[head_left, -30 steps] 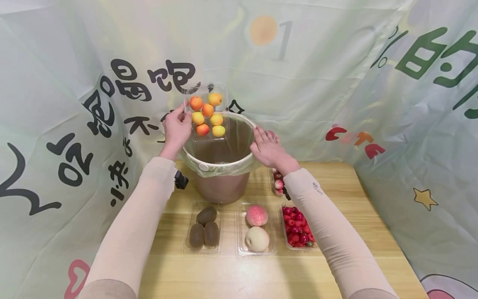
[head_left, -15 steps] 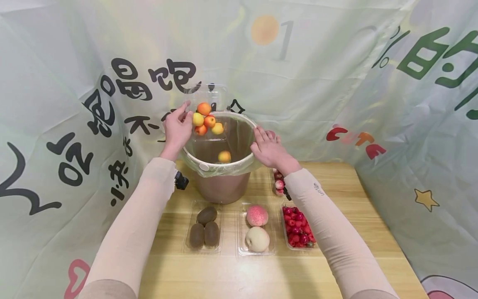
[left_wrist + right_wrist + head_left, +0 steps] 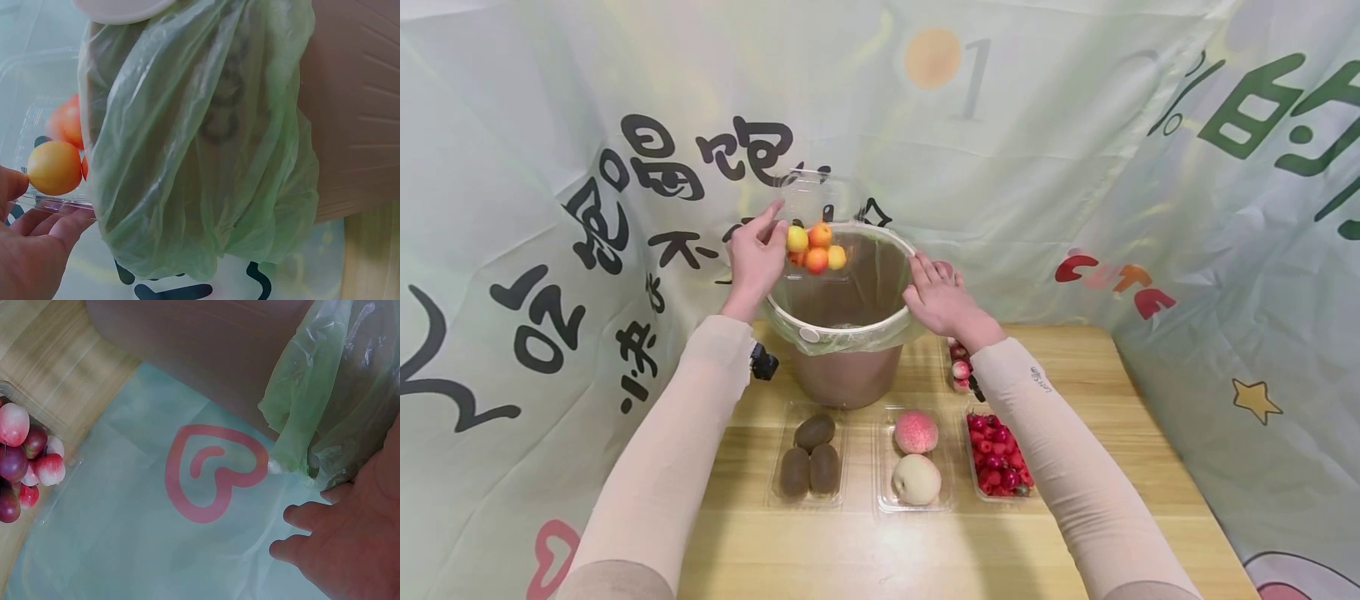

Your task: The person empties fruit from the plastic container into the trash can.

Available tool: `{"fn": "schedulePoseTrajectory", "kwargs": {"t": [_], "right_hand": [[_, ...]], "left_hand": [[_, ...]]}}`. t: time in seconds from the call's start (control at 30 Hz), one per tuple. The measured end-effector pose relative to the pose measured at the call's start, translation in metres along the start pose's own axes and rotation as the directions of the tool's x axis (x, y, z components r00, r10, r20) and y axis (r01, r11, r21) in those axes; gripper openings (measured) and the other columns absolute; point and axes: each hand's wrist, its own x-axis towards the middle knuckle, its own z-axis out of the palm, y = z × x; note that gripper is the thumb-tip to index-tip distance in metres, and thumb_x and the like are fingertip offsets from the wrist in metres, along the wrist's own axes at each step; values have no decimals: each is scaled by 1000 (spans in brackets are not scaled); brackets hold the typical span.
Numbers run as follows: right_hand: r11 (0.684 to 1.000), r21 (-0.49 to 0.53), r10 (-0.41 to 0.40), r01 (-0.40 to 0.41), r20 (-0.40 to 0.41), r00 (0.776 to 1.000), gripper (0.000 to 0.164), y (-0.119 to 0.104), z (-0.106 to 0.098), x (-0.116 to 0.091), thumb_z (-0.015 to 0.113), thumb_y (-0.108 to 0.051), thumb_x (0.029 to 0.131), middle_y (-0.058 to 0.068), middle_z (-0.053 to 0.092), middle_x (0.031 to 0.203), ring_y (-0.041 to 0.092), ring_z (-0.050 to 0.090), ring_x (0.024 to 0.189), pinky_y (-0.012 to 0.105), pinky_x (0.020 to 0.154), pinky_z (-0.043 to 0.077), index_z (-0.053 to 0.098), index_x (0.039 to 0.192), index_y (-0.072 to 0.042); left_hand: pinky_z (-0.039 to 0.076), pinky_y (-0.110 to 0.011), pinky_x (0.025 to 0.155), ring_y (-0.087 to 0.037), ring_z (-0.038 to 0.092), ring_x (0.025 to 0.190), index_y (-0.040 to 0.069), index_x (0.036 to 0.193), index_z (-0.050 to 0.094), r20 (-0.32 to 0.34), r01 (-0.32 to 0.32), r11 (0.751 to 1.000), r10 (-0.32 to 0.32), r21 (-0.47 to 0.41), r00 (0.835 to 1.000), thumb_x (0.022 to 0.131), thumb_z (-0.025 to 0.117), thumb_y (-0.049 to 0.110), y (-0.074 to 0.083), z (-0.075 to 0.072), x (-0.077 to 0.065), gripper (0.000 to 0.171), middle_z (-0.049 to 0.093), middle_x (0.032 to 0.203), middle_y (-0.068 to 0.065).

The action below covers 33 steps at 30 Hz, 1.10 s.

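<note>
My left hand (image 3: 756, 260) pinches the left edge of a clear plastic fruit box (image 3: 820, 196), tipped over the mouth of a brown trash bin (image 3: 848, 379). Several small yellow and orange-red fruits (image 3: 817, 259) are bunched in the box's lower part. In the left wrist view, thumb and fingers hold the box edge beside a yellow-orange fruit (image 3: 55, 167). My right hand (image 3: 946, 298) rests over the bin's right rim, fingers extended and pointing outward. A thin green bag (image 3: 312, 394) lines the bin and hangs over its rim; the bin's bottom is hidden.
In front of the bin stand clear boxes with kiwis (image 3: 810, 458), peaches (image 3: 917, 457) and red berries (image 3: 998, 454). A box of grapes (image 3: 960, 371) sits right of the bin, partly behind the right wrist. A printed curtain (image 3: 1037, 183) encloses the wooden table (image 3: 880, 558).
Fruits have slid and tumbled down the tilted box, and fewer remain in it. One fruit seen falling into the bin half a second ago has dropped from sight. Both hands keep their places.
</note>
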Motion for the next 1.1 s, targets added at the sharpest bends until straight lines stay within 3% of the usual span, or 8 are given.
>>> {"fn": "schedulePoseTrajectory", "kwargs": {"t": [0.23, 0.7, 0.9, 1.1], "right_hand": [[1000, 8, -4, 4, -6, 1000, 75, 1, 1, 0, 14, -41, 104, 16, 5, 179, 42, 7, 165, 69, 129, 8, 5, 170, -6], [1000, -1, -1, 1, 5, 1000, 76, -1, 0, 0, 14, -42, 104, 15, 4, 179, 42, 6, 164, 70, 129, 9, 4, 170, -5], [1000, 4, 0, -1, 6, 1000, 75, -1, -2, -1, 14, -41, 105, 15, 3, 179, 42, 7, 164, 69, 129, 9, 4, 170, -5], [1000, 8, 2, -2, 11, 1000, 74, -1, -2, -1, 14, -40, 105, 14, 3, 179, 41, 6, 165, 70, 129, 9, 4, 170, -6]], "left_hand": [[46, -12, 82, 2, 65, 93, 27, 141, 69, -14, -10, 1000, 11, 17, 1000, 103, 63, 18, 0, 0, 0, 39, 66, 143, 8], [50, -12, 84, -4, 68, 101, 27, 143, 67, -15, -15, 1000, 15, -13, 1000, 104, 63, 21, 2, -4, -2, 39, 64, 147, 10], [51, -12, 89, -7, 69, 104, 25, 143, 68, -34, -55, 998, 54, -32, 998, 105, 63, 21, 0, -5, -2, 38, 65, 147, 9], [50, -11, 89, -3, 67, 100, 23, 142, 69, -45, -92, 994, 90, -50, 995, 104, 63, 17, -2, -4, -2, 38, 65, 146, 8]]}}
